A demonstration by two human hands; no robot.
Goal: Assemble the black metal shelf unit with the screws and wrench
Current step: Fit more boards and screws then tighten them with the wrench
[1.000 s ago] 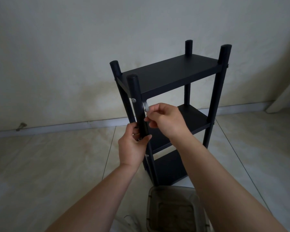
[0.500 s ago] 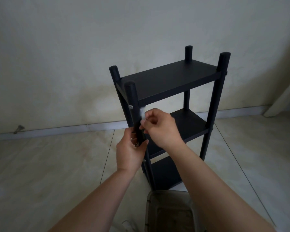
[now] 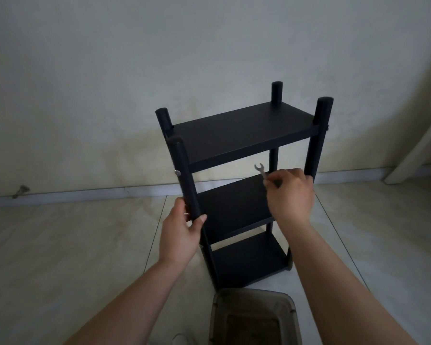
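The black metal shelf unit point(image 3: 241, 135) stands upright on the tiled floor with three shelves and four round posts. My left hand point(image 3: 181, 232) grips the near left post just below a silver screw head point(image 3: 177, 172). My right hand point(image 3: 290, 192) is in front of the middle shelf, near the right front post. It pinches a small silver open-end wrench point(image 3: 260, 170) whose jaw points up. The wrench touches no screw.
A translucent plastic container point(image 3: 253, 317) sits on the floor right below the shelf, between my forearms. A pale wall with a baseboard runs behind. A white slanted board point(image 3: 418, 145) leans at the far right. A small dark object point(image 3: 20, 191) lies by the baseboard at left.
My right hand has moved away from the near left post to the right, carrying the wrench toward the right front post. My left hand stays on the post.
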